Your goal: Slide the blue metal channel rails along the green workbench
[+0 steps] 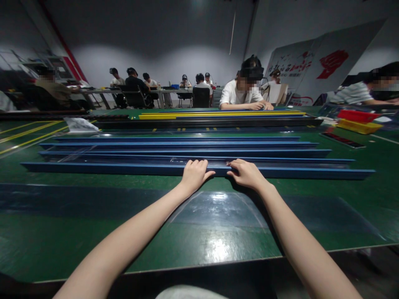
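A long blue plastic channel (pixel 124 167) lies crosswise on the green table, nearest to me. My left hand (pixel 195 173) grips its near wall just left of the middle, fingers over the top edge and thumb along the front. To the right, my right hand (pixel 246 173) is closed on the same wall, with bent fingers over the edge and the thumb in front. Clear film shows inside the channel between and beyond my fingers. Closer to me, a long strip of clear film (pixel 218 207) lies flat on the green table (pixel 149 245).
Behind it lie several more blue channels (pixel 187 144), then dark and yellow strips (pixel 218 115). Crumpled clear plastic (pixel 81 124) is at left. A phone (pixel 343 140) and red and yellow trays (pixel 358 126) sit at right. A co-worker (pixel 241 95) works across the table.
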### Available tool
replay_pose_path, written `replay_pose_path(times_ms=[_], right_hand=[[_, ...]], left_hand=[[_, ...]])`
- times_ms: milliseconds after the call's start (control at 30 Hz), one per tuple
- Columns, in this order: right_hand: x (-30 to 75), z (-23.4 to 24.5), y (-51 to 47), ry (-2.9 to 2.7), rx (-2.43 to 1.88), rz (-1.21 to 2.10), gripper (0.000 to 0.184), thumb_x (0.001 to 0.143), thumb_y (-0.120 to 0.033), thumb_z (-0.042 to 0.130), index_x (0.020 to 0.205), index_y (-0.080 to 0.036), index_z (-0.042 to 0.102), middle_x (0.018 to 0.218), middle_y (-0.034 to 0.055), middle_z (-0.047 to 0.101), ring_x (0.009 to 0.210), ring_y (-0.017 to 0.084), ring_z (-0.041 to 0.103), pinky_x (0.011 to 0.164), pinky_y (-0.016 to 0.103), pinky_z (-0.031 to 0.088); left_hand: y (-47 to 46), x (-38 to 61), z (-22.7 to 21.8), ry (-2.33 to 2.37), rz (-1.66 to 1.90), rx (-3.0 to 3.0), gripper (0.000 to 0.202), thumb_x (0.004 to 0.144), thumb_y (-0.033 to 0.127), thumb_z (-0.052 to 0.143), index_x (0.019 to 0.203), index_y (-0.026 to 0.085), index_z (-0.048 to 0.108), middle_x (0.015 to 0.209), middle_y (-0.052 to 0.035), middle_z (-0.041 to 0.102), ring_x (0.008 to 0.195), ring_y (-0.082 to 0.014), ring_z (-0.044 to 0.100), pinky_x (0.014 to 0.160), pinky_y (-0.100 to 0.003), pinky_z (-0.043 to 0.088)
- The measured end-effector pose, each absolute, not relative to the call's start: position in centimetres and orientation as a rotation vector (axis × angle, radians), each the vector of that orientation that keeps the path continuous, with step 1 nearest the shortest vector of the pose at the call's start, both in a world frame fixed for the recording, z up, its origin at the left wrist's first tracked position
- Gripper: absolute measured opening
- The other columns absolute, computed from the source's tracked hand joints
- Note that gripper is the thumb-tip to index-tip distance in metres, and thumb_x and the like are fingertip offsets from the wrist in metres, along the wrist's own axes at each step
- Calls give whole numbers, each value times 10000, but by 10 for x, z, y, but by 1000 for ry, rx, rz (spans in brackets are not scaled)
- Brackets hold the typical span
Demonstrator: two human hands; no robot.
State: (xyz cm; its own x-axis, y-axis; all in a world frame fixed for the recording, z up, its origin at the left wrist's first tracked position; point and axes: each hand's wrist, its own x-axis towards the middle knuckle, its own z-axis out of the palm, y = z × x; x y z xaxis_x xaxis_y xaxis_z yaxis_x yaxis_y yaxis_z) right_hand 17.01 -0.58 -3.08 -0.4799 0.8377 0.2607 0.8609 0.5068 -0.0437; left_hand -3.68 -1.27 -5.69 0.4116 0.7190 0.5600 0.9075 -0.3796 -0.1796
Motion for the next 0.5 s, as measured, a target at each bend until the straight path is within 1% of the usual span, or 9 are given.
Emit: replay_pose_path(times_ms=[500], right_hand=[[170,-33,-6,-2518,-1402,-195,298,813,-347,452,987,-165,612,1029,88,624,951,193,564,769,265,417]], left_hand=[[-12,-37,-58,-1378,-548,-2246,364,826,509,434,833,158,530,757,-52,621,746,-198,546,658,-307,297]])
